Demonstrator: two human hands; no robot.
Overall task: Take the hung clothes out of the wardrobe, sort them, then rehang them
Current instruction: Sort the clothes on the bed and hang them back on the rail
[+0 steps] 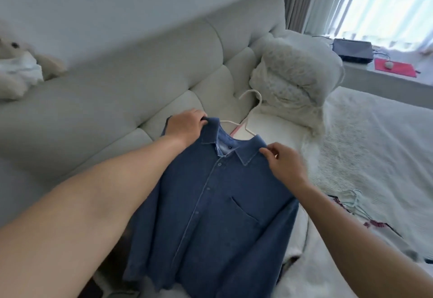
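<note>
A blue denim shirt (210, 215) with a chest pocket lies front-up on the bed, buttoned, on a white hanger (251, 108) whose hook sticks out past the collar. My left hand (185, 126) grips the shirt's left shoulder beside the collar. My right hand (282, 163) pinches the right shoulder seam just past the collar tip. Under the shirt's top edge a white garment with a pink edge (264, 125) shows.
A padded grey headboard (140, 82) runs behind the shirt. A white pillow (295, 80) stands at its right end. White bedding (375, 157) covers the right side, with another hanger (351, 200) on a patterned garment. A plush toy (21, 68) sits far left. A windowsill holds a grey box (352, 50).
</note>
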